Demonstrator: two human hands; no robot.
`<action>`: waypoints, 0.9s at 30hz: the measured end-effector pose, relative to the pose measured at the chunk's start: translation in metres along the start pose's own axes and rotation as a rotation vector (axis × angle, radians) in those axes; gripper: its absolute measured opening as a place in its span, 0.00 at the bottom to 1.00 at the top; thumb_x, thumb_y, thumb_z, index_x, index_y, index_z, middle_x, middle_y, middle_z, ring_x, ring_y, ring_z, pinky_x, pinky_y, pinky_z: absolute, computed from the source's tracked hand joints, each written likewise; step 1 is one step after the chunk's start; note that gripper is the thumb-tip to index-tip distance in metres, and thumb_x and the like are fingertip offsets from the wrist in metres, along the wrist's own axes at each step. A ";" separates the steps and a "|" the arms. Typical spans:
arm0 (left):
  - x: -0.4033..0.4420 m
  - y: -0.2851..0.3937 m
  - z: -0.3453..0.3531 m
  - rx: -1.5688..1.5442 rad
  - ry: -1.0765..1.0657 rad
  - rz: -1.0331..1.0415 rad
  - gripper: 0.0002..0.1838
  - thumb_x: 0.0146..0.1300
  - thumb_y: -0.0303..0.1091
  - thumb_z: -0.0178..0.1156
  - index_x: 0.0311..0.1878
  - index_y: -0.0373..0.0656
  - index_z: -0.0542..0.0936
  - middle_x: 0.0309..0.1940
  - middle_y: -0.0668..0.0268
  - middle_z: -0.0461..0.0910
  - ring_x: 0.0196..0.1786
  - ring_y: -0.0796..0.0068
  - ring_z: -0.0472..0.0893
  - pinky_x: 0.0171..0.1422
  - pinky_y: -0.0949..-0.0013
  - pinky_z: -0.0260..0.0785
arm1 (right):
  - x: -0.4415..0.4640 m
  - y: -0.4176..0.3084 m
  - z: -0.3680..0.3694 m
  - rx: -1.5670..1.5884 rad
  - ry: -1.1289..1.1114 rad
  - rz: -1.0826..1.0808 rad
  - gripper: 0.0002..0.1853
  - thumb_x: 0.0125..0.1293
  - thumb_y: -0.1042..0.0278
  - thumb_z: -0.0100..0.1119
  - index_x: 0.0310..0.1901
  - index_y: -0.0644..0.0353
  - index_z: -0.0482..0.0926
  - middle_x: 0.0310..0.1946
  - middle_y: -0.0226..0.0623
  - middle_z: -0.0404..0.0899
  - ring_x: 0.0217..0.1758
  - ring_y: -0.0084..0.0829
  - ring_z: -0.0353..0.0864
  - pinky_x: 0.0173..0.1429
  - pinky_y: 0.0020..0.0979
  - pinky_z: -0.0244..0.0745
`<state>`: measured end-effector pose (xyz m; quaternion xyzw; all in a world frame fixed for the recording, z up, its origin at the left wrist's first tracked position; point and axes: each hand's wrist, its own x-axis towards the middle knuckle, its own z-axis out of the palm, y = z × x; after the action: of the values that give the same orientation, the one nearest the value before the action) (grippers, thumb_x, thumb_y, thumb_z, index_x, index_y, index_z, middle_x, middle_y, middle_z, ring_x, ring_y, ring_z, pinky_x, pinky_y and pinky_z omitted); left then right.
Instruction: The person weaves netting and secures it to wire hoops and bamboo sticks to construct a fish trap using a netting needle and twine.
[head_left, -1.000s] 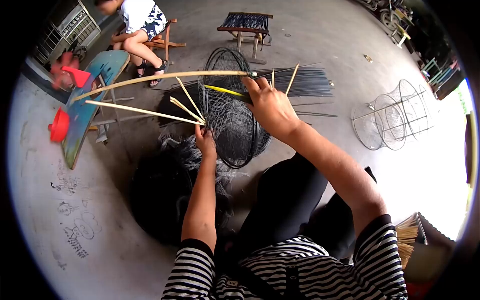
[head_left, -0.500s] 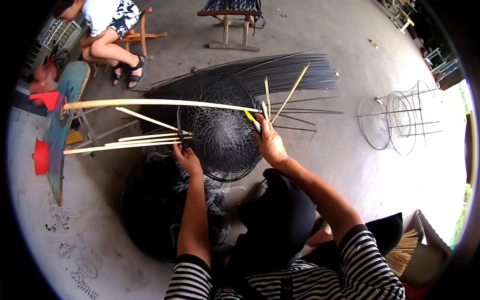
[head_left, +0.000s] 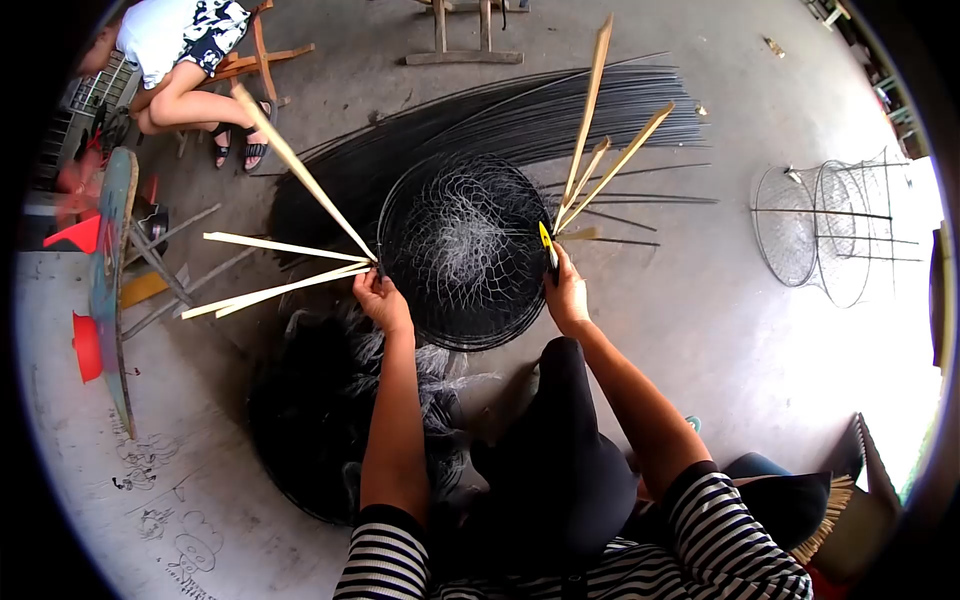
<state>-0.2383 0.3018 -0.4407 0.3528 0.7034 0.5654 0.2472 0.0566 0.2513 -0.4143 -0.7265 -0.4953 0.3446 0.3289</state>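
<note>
A round frame of dark rings with pale netting (head_left: pixel 465 235) is held between my two hands. My left hand (head_left: pixel 385 303) is closed on its left rim, where the ends of several pale bamboo-like strips (head_left: pixel 300 165) meet and fan out to the left. At the right rim, my right hand (head_left: pixel 567 293) is closed around a yellow-and-black hand tool (head_left: pixel 546 238), whose exact kind I cannot make out. More pale strips (head_left: pixel 590 110) spread upward and right from just beyond that tool. My fingers partly hide where the strips meet the rings.
Long dark rods (head_left: pixel 600 110) lie in a bundle behind the frame. A heap of black netting (head_left: pixel 310 420) is at lower left. A finished-looking wire cage (head_left: pixel 820 225) stands at right. A seated person (head_left: pixel 190 90) is at upper left, near a blue board (head_left: pixel 110 270) with red parts.
The long strip that spanned across the frame now angles up and left from my left hand. Strips at the right fan out more widely. The hands are farther apart, and the netting faces me more squarely.
</note>
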 end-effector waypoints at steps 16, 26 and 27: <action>0.011 -0.007 -0.017 0.064 -0.128 -0.317 0.34 0.57 0.17 0.54 0.70 0.33 0.60 0.63 0.50 0.70 0.63 0.56 0.72 0.71 0.60 0.59 | 0.013 0.002 -0.035 -0.077 -0.235 -0.096 0.33 0.61 0.74 0.60 0.69 0.51 0.64 0.55 0.56 0.71 0.59 0.56 0.73 0.63 0.46 0.71; -0.181 0.254 -0.013 -0.242 -1.042 0.092 0.25 0.68 0.24 0.56 0.68 0.35 0.67 0.59 0.58 0.75 0.60 0.72 0.75 0.68 0.68 0.63 | -0.089 -0.094 -0.274 0.283 -0.207 -0.165 0.21 0.64 0.49 0.61 0.43 0.61 0.82 0.28 0.44 0.81 0.30 0.37 0.80 0.39 0.37 0.75; -0.210 0.295 -0.005 -0.308 -1.214 0.186 0.29 0.67 0.23 0.57 0.71 0.35 0.62 0.61 0.57 0.72 0.65 0.70 0.70 0.71 0.67 0.57 | -0.108 -0.124 -0.294 0.367 -0.168 -0.195 0.21 0.65 0.48 0.61 0.44 0.61 0.82 0.28 0.42 0.81 0.29 0.35 0.79 0.39 0.36 0.75</action>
<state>-0.0457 0.1690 -0.1644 0.6308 0.3148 0.3783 0.5999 0.2089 0.1455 -0.1338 -0.5716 -0.5179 0.4550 0.4450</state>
